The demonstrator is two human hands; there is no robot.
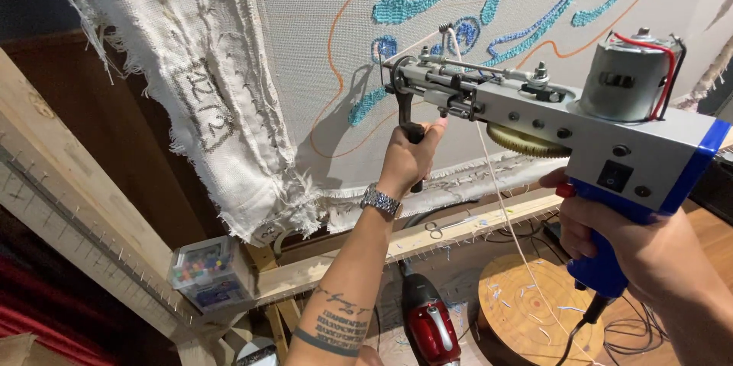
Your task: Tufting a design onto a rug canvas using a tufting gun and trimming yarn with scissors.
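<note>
I hold a grey and blue tufting gun (580,129) up against a stretched white cloth (321,38) that bears orange drawn lines and blue tufted patches (397,9). My left hand (408,156) grips the black front handle under the gun's needle end. My right hand (611,232) is wrapped around the blue rear grip, a finger by the red trigger. A pale yarn strand (500,198) runs from the gun's tip down past the frame. The needle (385,68) touches the cloth beside a blue patch.
A wooden frame (69,198) with rows of small nails holds the cloth, whose frayed edge (252,175) hangs loose. A clear box of coloured pins (205,270) sits on the frame. Below lie a red power tool (429,324), a round wooden stool (527,305) and cables (634,328).
</note>
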